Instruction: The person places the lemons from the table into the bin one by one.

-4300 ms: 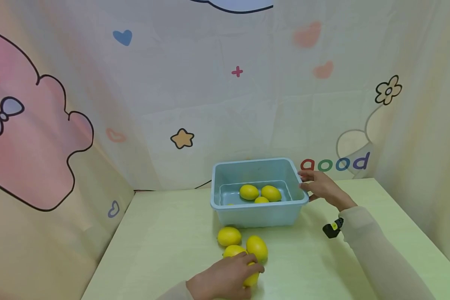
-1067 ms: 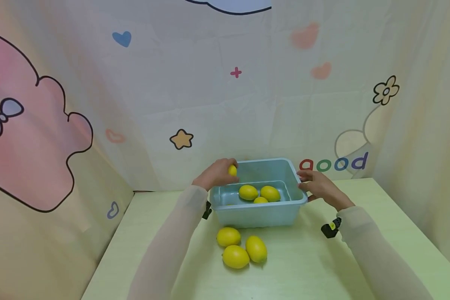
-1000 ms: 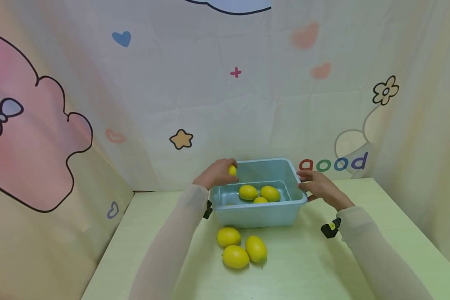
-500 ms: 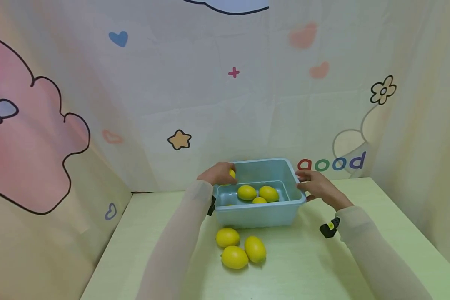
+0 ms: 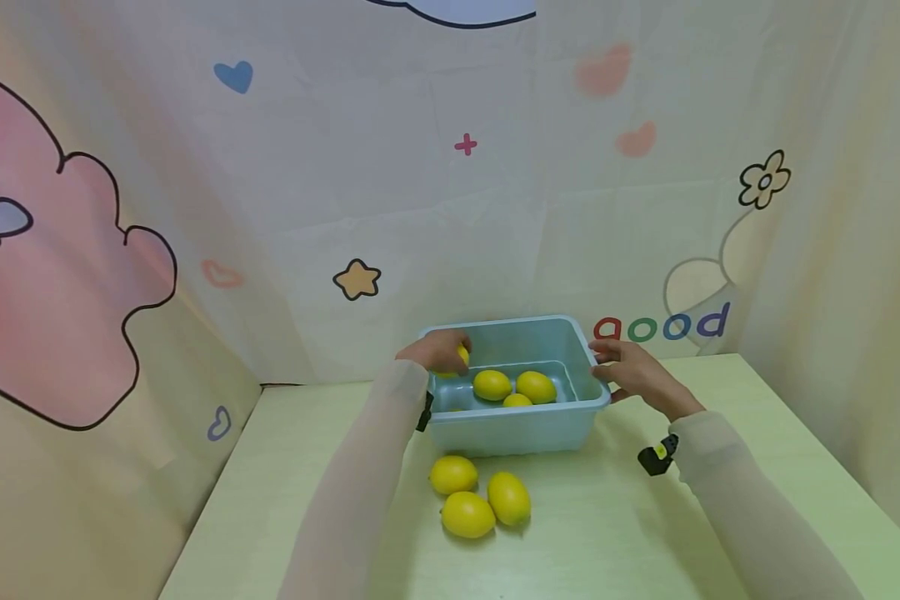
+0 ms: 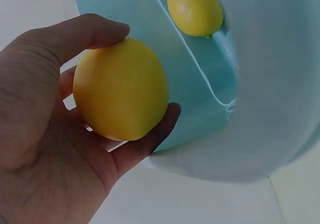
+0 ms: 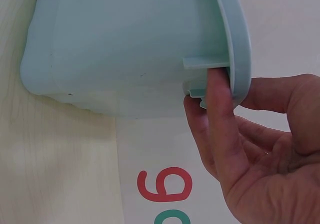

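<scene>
My left hand (image 5: 437,350) grips a lemon (image 6: 122,89) over the left end of a light blue plastic bin (image 5: 513,429). In the left wrist view the thumb lies on one side of the fruit and the fingers curl round the other. My right hand (image 5: 637,375) holds the bin's right rim (image 7: 241,44), fingertips tucked under its lip and thumb on the opposite side. Inside the bin lie several lemons (image 5: 536,387); the front wall mostly hides one of them. On the table before the bin, three lemons (image 5: 468,515) sit close together.
The pale wood-grain table (image 5: 615,533) carries the bin near its back edge. Behind it hangs a printed curtain (image 5: 390,183) with hearts, a star and the word "good". Black wrist cameras (image 5: 658,455) are strapped below both hands.
My left hand took a lemon from the table group, carried it up to the bin and has since sunk slightly lower inside the left end. My right hand stays on the rim.
</scene>
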`<state>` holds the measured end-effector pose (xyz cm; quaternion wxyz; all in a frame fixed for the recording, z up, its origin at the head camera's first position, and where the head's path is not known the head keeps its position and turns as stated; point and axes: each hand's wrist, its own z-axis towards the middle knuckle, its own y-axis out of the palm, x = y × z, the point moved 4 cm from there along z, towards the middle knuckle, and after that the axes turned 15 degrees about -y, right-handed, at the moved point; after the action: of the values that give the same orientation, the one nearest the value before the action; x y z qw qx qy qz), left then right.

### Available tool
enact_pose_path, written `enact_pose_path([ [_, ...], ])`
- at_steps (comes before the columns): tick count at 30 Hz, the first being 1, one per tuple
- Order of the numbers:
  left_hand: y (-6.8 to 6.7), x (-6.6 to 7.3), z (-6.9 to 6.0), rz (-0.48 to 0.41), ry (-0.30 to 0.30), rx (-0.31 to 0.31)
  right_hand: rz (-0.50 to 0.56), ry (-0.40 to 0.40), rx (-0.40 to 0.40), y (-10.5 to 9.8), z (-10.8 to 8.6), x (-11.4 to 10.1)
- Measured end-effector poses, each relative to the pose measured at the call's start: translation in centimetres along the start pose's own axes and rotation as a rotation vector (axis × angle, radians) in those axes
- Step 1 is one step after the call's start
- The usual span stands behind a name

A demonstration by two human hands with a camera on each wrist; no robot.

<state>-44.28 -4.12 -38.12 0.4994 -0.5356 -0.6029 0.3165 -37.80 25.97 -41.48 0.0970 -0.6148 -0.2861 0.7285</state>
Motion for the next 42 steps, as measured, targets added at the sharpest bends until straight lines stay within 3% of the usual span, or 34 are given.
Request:
enact_pose_path([
  [12,-0.2,-0.1,-0.3,-0.015,-0.002,-0.022,0.006,0.002,-0.002,0.1,0.0,0.0],
  [21,-0.4,0.0,-0.7,-0.004,0.071,0.005,0.007,-0.004,-0.001,0.1,0.0,-0.1],
  [27,-0.7,0.1,-1.8,0.034,0.126,0.054,0.0,0.001,-0.001,0.2,0.0,-0.3],
  [42,-1.1,0.2,-5.8,0.036,0.239,0.147,0.004,-0.007,-0.001,0.1,-0.1,-0.2],
])
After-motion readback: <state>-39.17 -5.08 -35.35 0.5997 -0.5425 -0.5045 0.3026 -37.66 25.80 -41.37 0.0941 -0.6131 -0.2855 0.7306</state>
